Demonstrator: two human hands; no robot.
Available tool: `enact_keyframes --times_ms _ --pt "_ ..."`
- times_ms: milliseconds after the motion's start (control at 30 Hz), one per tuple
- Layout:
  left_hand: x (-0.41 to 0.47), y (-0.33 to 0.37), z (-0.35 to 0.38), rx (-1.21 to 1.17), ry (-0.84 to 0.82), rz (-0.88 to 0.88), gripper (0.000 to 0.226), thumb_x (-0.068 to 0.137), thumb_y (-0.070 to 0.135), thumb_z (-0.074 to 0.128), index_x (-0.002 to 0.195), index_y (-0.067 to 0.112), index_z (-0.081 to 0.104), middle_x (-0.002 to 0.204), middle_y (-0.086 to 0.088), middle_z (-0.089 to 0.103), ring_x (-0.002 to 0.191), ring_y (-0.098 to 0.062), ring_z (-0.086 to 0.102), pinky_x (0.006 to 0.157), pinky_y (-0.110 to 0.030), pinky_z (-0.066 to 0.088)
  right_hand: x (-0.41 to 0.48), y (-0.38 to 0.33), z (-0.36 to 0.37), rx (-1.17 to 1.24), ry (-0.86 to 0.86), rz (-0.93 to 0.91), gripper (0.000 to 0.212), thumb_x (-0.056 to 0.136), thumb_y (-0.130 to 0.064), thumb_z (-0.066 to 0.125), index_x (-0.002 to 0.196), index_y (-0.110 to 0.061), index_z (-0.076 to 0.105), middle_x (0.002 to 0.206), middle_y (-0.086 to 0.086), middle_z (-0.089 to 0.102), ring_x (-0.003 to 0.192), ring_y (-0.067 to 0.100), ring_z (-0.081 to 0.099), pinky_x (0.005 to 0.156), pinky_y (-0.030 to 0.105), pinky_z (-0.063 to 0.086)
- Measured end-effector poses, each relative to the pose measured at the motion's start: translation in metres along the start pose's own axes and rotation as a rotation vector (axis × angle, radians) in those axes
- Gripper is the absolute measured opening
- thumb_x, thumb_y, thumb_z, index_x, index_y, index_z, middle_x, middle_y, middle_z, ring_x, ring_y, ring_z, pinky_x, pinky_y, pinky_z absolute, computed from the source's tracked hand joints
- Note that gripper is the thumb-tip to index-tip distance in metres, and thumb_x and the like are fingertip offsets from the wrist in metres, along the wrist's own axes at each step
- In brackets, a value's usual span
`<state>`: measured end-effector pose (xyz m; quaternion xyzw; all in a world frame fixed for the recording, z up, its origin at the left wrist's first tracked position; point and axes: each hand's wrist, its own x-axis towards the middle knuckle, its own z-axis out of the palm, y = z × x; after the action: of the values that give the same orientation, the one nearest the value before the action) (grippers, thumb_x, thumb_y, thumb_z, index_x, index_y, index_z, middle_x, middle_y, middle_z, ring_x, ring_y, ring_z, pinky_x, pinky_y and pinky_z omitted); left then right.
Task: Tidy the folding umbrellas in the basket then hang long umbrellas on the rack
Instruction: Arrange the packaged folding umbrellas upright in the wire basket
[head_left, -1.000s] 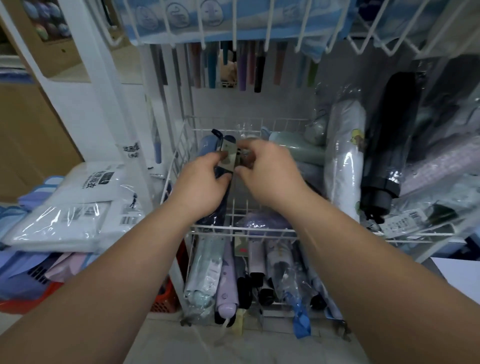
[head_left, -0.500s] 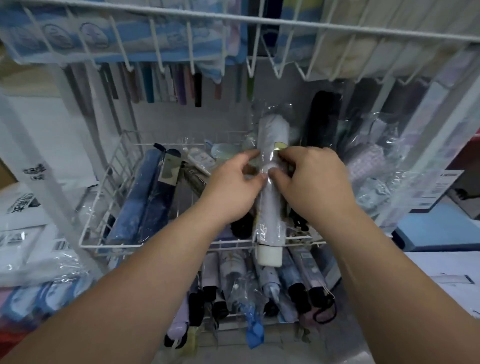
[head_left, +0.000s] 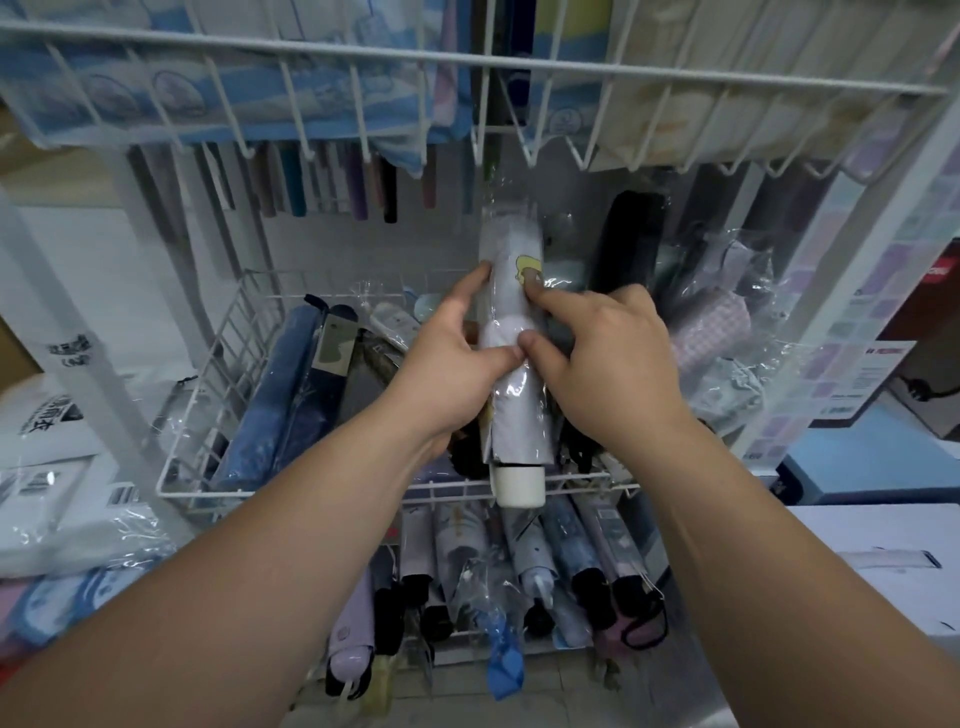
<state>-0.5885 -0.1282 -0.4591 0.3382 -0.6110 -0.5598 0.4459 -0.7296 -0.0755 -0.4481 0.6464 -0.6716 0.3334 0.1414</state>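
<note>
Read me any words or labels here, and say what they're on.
Black print on the white rack post: blurred, unreadable.
Bold black characters on the white plastic packet: blurred.
Small print on the colour chart: too small.
Folding umbrella: only a yellow picture shows.
Nothing reads clearly.

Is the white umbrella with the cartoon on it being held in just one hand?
No, the left hand and the right hand both hold the white folding umbrella.

A pale folding umbrella (head_left: 511, 332) in a clear plastic sleeve is held upright over the white wire basket (head_left: 208, 374), gripped by the left hand (head_left: 451, 364) and the right hand (head_left: 605, 358). Its white handle (head_left: 519, 486) points near. Blue folding umbrellas (head_left: 275, 395) are laid at the basket's left.
</note>
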Motion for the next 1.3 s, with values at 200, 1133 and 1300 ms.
enact_keyframes --times_ms 200,1133,1300 --pt "-0.001 0.014 -0.029 -0.059 0.077 0.072 0.063 0.092 0.001 0.067 0.142 0.035 0.048 0.113 -0.013 0.073 0.096 -0.022 0.075 0.079 -0.034 0.061 0.015 -0.028 0.005 0.192 -0.05 0.011 0.05 0.098 -0.043 0.054 0.147 -0.039 0.045 0.108 0.001 0.073 0.107 0.029 0.052 0.096 0.037 0.042" --pt "-0.022 -0.014 -0.184 1.096 0.201 -0.199 0.064 0.093 0.008 0.062 0.152 0.016 0.04 0.157 -0.006 0.041 0.141 -0.026 0.042 0.108 -0.025 0.034 0.042 -0.162 0.171 1.086 -0.633 0.49 0.079 0.077 0.005 0.077 0.146 -0.023 0.049 0.135 0.007 0.059 0.11 0.023 0.064 0.091 0.043 0.059" --pt "-0.027 -0.018 -0.186 1.157 0.319 -0.155 0.05 0.087 0.007 0.065 0.136 0.017 0.06 0.14 -0.004 0.058 0.126 -0.025 0.055 0.092 -0.022 0.039 0.049 -0.158 0.172 0.979 -0.699 0.371 0.078 0.076 -0.003 0.082 0.145 -0.023 0.051 0.143 0.0 0.053 0.122 0.014 0.053 0.104 0.034 0.05"
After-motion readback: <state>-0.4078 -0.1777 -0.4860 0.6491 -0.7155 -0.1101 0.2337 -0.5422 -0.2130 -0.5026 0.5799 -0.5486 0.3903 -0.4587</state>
